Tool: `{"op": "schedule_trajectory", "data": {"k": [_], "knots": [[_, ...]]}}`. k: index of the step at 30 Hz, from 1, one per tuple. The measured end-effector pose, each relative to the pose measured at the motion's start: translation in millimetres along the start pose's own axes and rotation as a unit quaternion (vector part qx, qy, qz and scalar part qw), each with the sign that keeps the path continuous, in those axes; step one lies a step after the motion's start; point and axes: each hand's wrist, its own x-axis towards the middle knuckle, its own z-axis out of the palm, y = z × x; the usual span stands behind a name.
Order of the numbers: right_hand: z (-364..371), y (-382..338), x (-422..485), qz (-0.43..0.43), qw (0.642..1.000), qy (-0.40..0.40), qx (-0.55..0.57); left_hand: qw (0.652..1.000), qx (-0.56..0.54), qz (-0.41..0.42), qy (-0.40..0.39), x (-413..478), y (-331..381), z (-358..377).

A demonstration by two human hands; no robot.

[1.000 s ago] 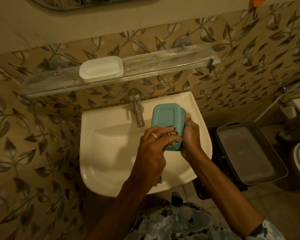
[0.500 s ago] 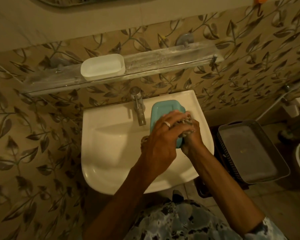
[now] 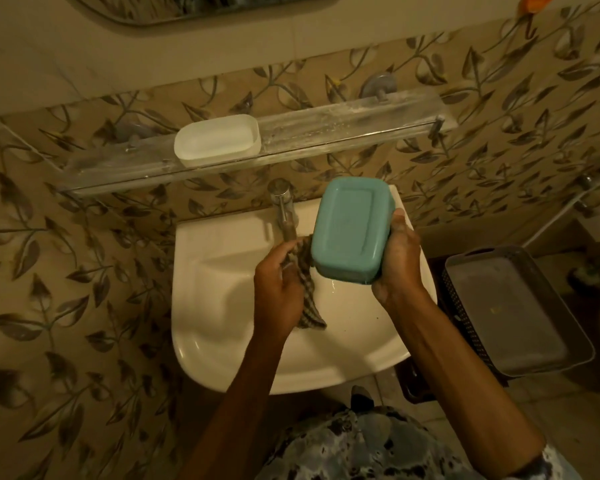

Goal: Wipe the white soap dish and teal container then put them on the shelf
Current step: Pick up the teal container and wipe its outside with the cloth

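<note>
Right hand [image 3: 397, 263] gripping the teal container [image 3: 352, 230] above the sink [image 3: 222, 306], left hand [image 3: 279, 289] clutching the checked cloth [image 3: 307, 292] beside it, white soap dish [image 3: 217, 140] on the shelf [image 3: 343, 133] above the sink

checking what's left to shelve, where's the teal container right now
Head view, centre-right: the teal container is gripped by the right hand over the white sink, just right of the tap.

The container [image 3: 352, 230] hides the fingers of the right hand [image 3: 397, 268] — the left hand [image 3: 279, 289] covers much of the cloth [image 3: 310, 306]. The top edge cuts off the mirror [image 3: 187, 5].
</note>
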Motion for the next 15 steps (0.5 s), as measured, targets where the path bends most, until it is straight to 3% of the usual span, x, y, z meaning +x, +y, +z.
{"op": "schedule_trajectory", "data": {"k": [3, 5, 11, 15], "knots": [[4.0, -10.4, 3.6, -0.024, 0.999, 0.031, 0.01, 0.955, -0.239, -0.171, 0.038, -6.3, -5.0, 1.0], [4.1, -11.0, 4.7, -0.022, 0.998, 0.043, 0.027, 0.926, -0.31, -0.207, 0.066, -5.1, -3.9, -2.7], [15.4, 17.1, -4.4, -0.016, 0.996, 0.072, 0.049, 0.963, -0.179, -0.168, 0.11, -9.5, 15.2, 22.7], [26.7, 25.6, -10.7, -0.048, 0.994, 0.091, 0.04, 0.967, -0.164, -0.122, 0.152, -30.4, 19.8, 44.8]]}}
